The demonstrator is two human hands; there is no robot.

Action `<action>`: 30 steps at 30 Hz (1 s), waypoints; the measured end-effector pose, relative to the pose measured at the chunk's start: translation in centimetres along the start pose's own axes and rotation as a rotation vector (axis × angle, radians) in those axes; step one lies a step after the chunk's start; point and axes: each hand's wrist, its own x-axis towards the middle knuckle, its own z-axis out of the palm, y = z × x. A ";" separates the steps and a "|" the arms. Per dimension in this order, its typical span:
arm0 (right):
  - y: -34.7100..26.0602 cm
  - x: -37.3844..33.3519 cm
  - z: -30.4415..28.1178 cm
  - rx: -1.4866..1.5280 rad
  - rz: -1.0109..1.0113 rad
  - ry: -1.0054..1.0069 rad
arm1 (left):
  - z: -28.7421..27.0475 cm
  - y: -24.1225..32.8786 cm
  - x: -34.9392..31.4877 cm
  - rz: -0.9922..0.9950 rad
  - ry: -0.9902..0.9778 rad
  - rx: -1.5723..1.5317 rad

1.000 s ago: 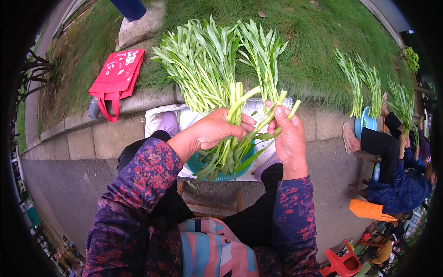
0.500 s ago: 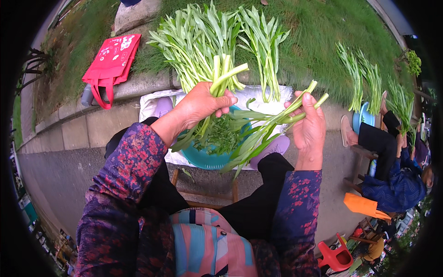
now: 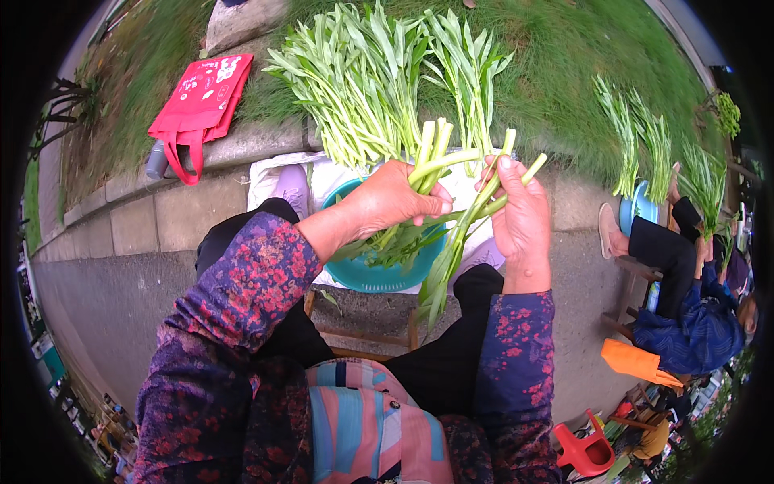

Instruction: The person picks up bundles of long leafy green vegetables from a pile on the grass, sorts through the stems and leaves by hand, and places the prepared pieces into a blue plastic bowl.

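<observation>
Smooth, glossy pale-green cut vegetable stems [image 3: 439,153] show fibrous ends. Beneath them, round teal plastic basin [image 3: 379,274]: smooth, slight sheen. Left of basin, flat red woven-cloth bag [image 3: 201,101]: matt. Behind basin, grey stone kerb [image 3: 193,206]: rough, matt.

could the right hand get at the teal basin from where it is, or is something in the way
Probably not freely. The right hand is closed around a few green stalks, whose leafy ends hang over the teal basin just below. Nothing else blocks the way down, but the hand is occupied.
</observation>
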 end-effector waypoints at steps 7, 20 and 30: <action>0.6 -0.3 1.2 -0.014 0.005 0.041 | 1.0 0.2 -0.2 -0.024 0.026 0.071; 0.6 -0.5 1.3 0.002 0.003 0.049 | 1.1 0.3 -0.1 -0.001 0.029 0.067; 0.4 -0.4 0.7 0.005 -0.015 0.060 | 0.1 0.4 0.1 0.018 0.085 0.033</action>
